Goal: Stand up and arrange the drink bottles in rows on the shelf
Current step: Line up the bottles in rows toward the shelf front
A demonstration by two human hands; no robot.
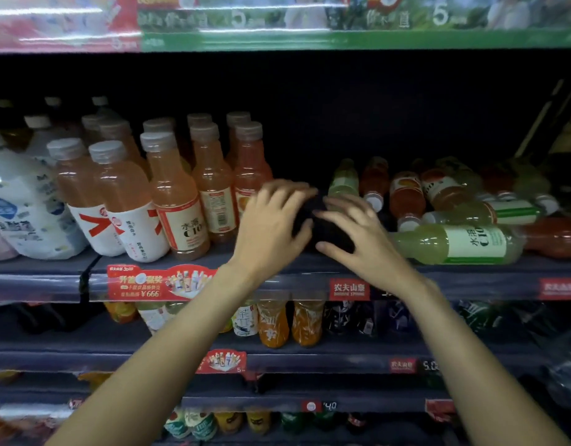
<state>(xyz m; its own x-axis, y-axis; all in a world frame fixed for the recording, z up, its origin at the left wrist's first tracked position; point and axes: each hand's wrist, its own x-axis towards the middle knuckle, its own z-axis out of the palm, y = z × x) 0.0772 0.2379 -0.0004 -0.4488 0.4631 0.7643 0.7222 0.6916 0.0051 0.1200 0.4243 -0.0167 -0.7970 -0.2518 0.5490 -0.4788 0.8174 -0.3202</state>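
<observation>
Here fallen bottles (454,244) lie right of both hands (271,220), upright bottles (178,201) left

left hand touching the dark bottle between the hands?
Touching. The head view shows the left hand with fingers curled over the dark bottle, no gap visible; the right hand holds its other side.

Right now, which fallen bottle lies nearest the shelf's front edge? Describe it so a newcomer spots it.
On the shelf with the red price tags, look right of both hands. The pale green bottle lies on its side along the front edge, the only one showing a green-and-white label.
</observation>
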